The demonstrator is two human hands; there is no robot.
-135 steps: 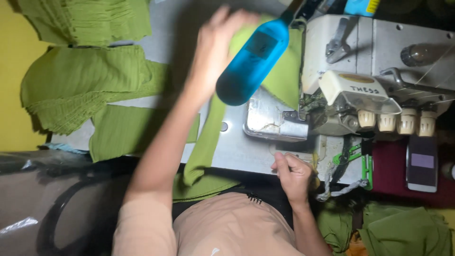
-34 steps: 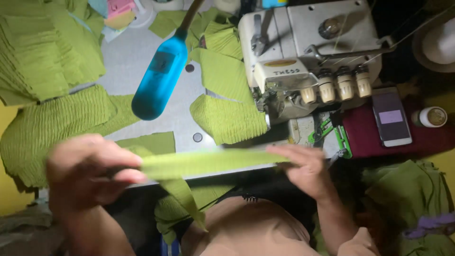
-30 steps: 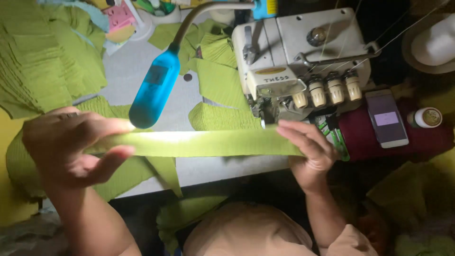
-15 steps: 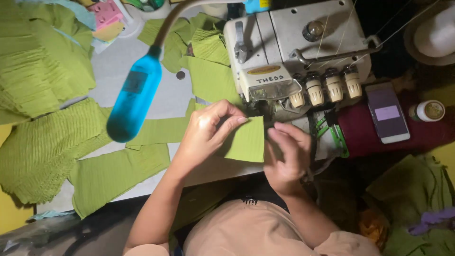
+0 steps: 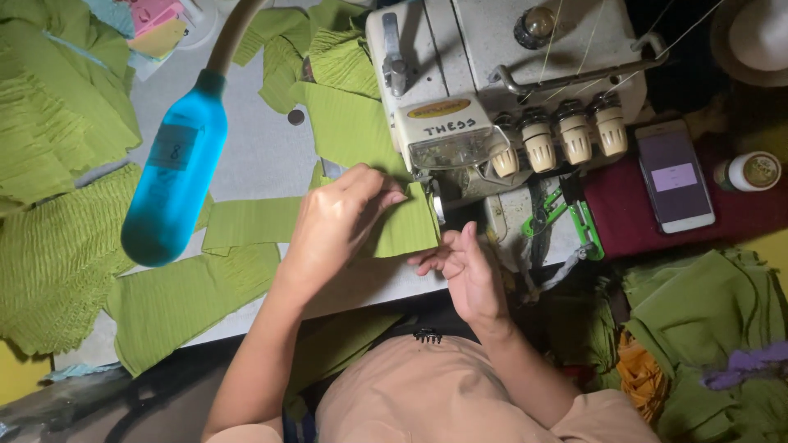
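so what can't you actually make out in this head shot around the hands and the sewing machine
- Needle area of the sewing machine: hidden by the folded green fabric piece and the machine's front cover.
- Left hand fingertips: tucked behind the fabric, so the grip is unclear.
- Right hand: whether it touches the fabric edge is too dim to tell.
- Blue lamp head: covers part of the green strips on the table.
- Phone screen: too small to tell.

A pale grey sewing table [image 5: 254, 156] carries a cream overlock sewing machine [image 5: 492, 90]. Cut pieces of ribbed green fabric [image 5: 189, 299] lie scattered across it.
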